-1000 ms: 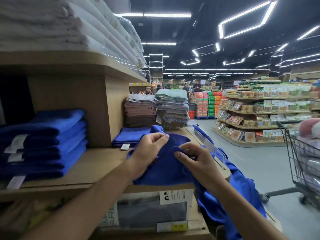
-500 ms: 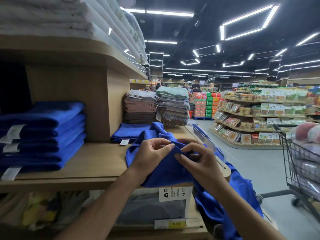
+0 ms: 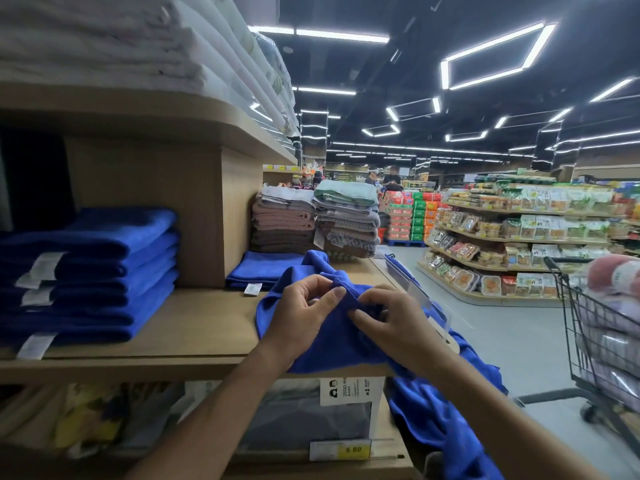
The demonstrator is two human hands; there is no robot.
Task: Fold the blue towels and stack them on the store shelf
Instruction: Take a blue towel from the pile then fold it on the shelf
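A stack (image 3: 90, 271) sits folded at nine o'clock (one more lies behind), while my left hand (image 3: 304, 313) and right hand (image 3: 391, 320) pinch a loose towel (image 3: 332, 344) I've yet to fold.

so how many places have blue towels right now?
3: a folded stack on the left of the shelf, one folded towel beside the divider, and an unfolded towel in both hands. More may be hidden.

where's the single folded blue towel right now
In the head view, the folded blue towel lies on the shelf, behind the left hand, before the brown towel stack.
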